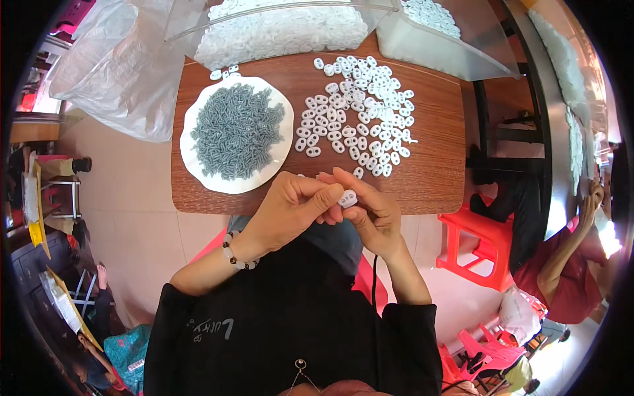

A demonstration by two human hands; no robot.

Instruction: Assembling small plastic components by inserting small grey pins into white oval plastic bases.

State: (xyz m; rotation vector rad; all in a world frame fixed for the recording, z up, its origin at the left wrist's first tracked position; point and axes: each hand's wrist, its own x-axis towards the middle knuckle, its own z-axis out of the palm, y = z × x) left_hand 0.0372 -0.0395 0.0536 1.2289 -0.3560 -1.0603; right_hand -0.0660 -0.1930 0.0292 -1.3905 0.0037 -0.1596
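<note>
Just off the near edge of the wooden table, my left hand [287,214] and my right hand [378,214] meet with fingertips closed around one small white two-hole oval plastic piece [348,198]. Its holed face points up between them. Many loose pieces of the same kind [360,109] lie spread over the table beyond my right hand. Left of them, beyond my left hand, a white wavy-rimmed plate [191,155] holds a heap of short, thin grey ribbed pieces [238,129], too small to tell whether screws or springs.
At the table's [436,132] far side stands a clear bin [284,30] full of white pieces, with another bin [429,53] to its right. A large white plastic bag [125,72] hangs at the left. A red stool [475,244] and a person in dark red [568,277] are at the right.
</note>
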